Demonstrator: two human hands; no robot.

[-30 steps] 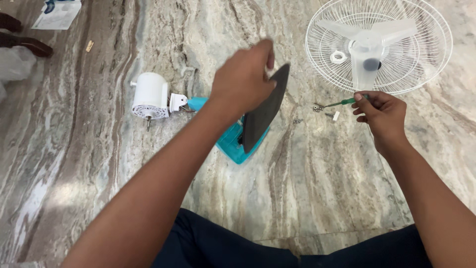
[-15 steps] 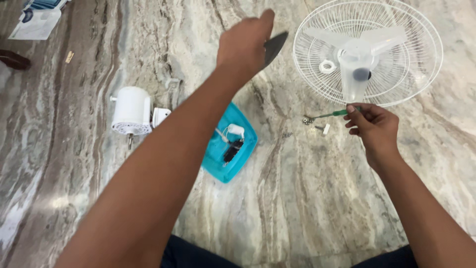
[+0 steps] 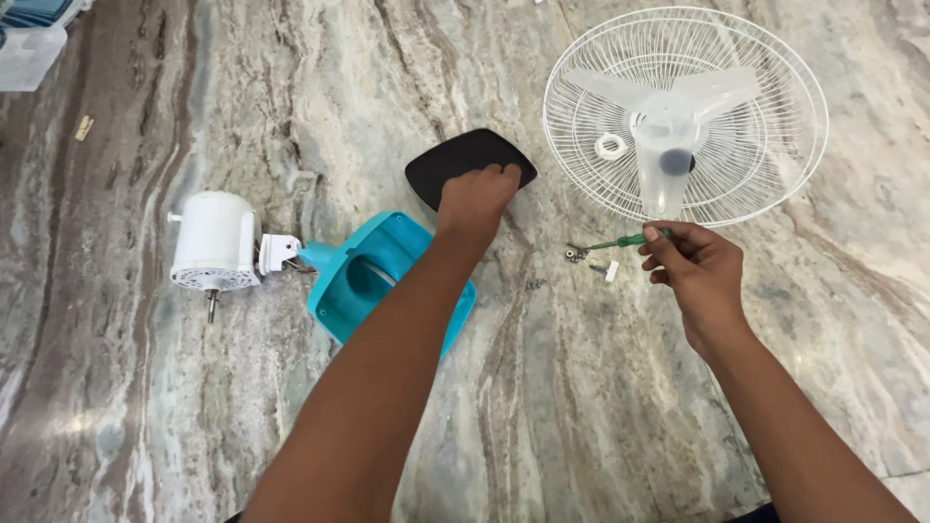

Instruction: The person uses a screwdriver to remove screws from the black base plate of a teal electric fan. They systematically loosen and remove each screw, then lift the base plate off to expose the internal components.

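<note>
My left hand (image 3: 477, 197) rests on a flat black plate (image 3: 455, 163) that lies on the marble floor, fingers over its near edge. Just under my left forearm sits a teal fan base shell (image 3: 363, 276), open side up, joined to a white motor housing (image 3: 213, 242) on its left. My right hand (image 3: 696, 266) pinches a green-handled screwdriver (image 3: 620, 241), whose tip points left at a small cluster of screws (image 3: 575, 255).
A white wire fan guard (image 3: 765, 145) lies at the upper right with a clear three-blade propeller (image 3: 664, 131) and a white ring nut (image 3: 610, 146) inside it. A small white part (image 3: 611, 270) and loose screws (image 3: 534, 285) lie on the floor.
My left hand lifted the black plate off the teal base, carried it away and set it flat on the floor beyond the base. The right hand stayed on the screwdriver.
</note>
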